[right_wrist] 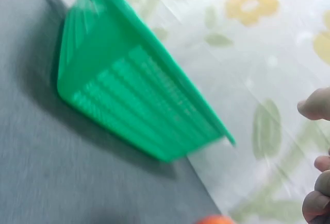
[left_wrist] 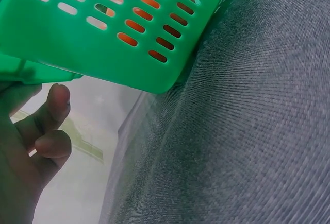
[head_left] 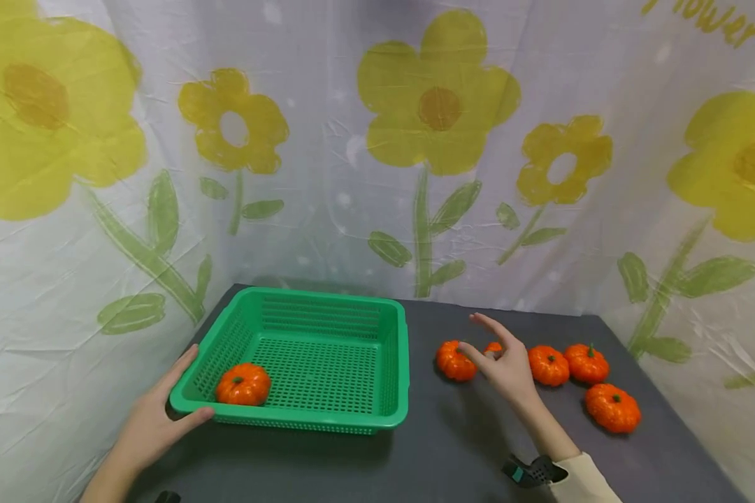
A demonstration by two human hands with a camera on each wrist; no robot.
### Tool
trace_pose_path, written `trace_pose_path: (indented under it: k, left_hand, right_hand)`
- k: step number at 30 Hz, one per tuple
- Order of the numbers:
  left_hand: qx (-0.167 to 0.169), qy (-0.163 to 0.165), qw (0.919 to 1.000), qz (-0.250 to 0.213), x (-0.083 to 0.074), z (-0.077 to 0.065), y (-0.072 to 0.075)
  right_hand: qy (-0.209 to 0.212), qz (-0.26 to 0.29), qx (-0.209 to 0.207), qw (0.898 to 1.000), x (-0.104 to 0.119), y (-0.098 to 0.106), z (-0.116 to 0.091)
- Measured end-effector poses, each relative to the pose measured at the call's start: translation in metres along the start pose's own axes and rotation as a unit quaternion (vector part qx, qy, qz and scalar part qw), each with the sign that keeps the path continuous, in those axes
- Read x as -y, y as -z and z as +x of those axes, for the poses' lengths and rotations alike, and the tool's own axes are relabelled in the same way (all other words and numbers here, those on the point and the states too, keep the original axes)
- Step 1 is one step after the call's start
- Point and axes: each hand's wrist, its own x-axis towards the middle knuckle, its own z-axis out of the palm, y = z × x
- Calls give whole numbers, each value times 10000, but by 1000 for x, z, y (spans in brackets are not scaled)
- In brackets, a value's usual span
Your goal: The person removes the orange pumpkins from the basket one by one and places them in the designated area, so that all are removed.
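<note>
A green plastic basket [head_left: 390,363] stands on the table with one small orange pumpkin [head_left: 243,384] in its near left corner. My left hand [head_left: 147,426] grips that corner, thumb along the front rim and fingers on the left side. In the left wrist view some fingers [left_wrist: 54,144] curl below the rim. My right hand [head_left: 506,367] hovers over the table to the right of the basket, thumb and index finger spread apart with nothing between them. Close to its thumb lies a pumpkin [head_left: 456,361]; another pumpkin [head_left: 493,347] is partly hidden behind the hand.
Farther right are three more pumpkins: one beside the right wrist [head_left: 549,366], one with an upright stem [head_left: 587,363] and one nearer the front [head_left: 613,409]. A white curtain with yellow flowers [head_left: 327,209] hangs along the back and sides of the dark grey table [head_left: 428,447].
</note>
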Motion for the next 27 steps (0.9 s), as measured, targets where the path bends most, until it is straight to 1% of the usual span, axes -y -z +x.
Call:
trace_pose_path:
  k: [5,11,18,25,27]
  left_hand:
    - [27,41,10000,-68,0,0,-2]
    - [-111,-46,9998,-188,2,-1,-1]
    - [-139,-244,9988,-408,2,0,-2]
    - [-138,-218,9990,-360,4,-1,-2]
    - [-128,-193,9992,-325,4,0,-2]
  right_hand:
    - [181,82,337,9992,18,-29,14]
    - [463,-7,601,9971,38,-61,31]
    - [507,132,932,9943,56,-96,47]
    - [572,112,1341,9893,70,-129,62]
    - [610,37,1441,9877,73,-137,65]
